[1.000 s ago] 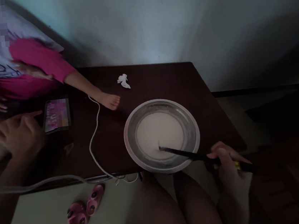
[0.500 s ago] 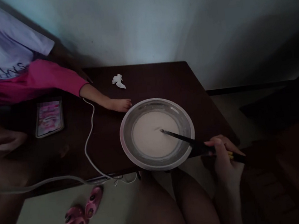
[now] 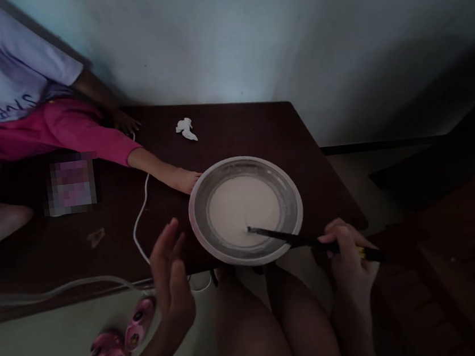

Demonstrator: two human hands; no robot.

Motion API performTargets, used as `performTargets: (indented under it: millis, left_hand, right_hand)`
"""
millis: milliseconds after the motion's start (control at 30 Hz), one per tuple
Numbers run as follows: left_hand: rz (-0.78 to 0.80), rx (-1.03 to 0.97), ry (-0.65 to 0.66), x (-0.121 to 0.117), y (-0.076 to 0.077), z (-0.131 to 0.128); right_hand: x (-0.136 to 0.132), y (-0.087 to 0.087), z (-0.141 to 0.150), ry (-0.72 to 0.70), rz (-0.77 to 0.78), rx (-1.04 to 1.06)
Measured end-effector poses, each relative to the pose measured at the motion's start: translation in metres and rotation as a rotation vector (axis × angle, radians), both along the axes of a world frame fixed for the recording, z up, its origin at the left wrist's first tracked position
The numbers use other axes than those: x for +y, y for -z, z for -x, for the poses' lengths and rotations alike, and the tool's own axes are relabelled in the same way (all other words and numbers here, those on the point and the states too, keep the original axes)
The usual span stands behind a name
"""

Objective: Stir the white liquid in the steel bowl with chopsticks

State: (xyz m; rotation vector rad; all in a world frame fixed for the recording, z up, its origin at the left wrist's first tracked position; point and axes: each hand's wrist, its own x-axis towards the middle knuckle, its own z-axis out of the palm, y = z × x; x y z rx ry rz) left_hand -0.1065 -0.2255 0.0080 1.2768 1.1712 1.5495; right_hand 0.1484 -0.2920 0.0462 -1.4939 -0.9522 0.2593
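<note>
The metal bowl (image 3: 289, 196) stands just below the centre of the frame, at the near edge of a dark brown table (image 3: 249, 131), with a pale, milky liquid (image 3: 240, 203) in it. From the lower right, the person's right hand (image 3: 349, 251) has its fingers and thumb clamped on a black stick (image 3: 278, 235) with yellow marks near its upper end (one stick or a pair of chopsticks, I cannot tell). The stick slants over the bowl's lower right rim, its tip at the liquid.

The left hand (image 3: 173, 288) is raised at lower centre-left, holding nothing, its thumb apart from the slightly bent fingers. It is near the bowl's left side, in front of a white cable (image 3: 135, 224).

At upper left, a second person in pink trousers (image 3: 87, 135) sits with one leg stretched across the table, the bare foot (image 3: 183, 179) right at the bowl's upper left rim. Above the foot lies a crumpled white tissue (image 3: 186, 129); farther left is a phone (image 3: 71, 185), blurred into blocks. Pink clogs (image 3: 109, 352) sit on the floor at lower left.
</note>
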Motion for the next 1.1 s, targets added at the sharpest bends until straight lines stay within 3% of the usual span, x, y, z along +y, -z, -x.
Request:
performTargets:
  millis: [67, 133, 267, 333, 467, 533, 667, 833, 1000, 1100]
  left_hand:
    - [0.064, -0.09, 0.008, 0.022, 0.001, -0.019]
    - [0.165, -0.163, -0.004, 0.043, -0.001, -0.032]
    - [0.289, -0.223, 0.056, 0.066, -0.003, -0.041]
    - [0.352, -0.31, 0.106, 0.069, -0.001, -0.043]
    - [0.402, -0.419, 0.172, 0.066, 0.006, -0.046]
    - [0.372, -0.4, 0.187, 0.063, 0.007, -0.046]
    - [0.333, -0.351, 0.192, 0.061, 0.006, -0.045]
    - [0.288, -0.281, 0.181, 0.062, 0.01, -0.043]
    - [0.27, -0.233, 0.156, 0.063, 0.012, -0.043]
    - [0.267, -0.192, 0.128, 0.063, 0.007, -0.044]
  right_hand:
    - [0.001, -0.004, 0.004, -0.145, 0.054, -0.054]
    - [0.004, -0.008, 0.005, -0.174, 0.093, -0.123]
    - [0.003, -0.01, 0.002, 0.087, 0.057, -0.114]
    - [0.001, -0.008, 0.001, 0.104, 0.034, -0.062]
    - [0.004, -0.001, 0.004, -0.122, 0.105, -0.095]
    - [0.008, 0.0, 0.005, -0.085, 0.111, -0.125]
    - [0.009, 0.002, 0.006, 0.124, 0.002, -0.069]
    - [0.008, 0.006, 0.008, -0.099, 0.055, -0.075]
    - [0.008, 0.007, 0.006, 0.158, -0.02, -0.057]
    - [0.007, 0.005, 0.006, -0.005, 0.004, -0.061]
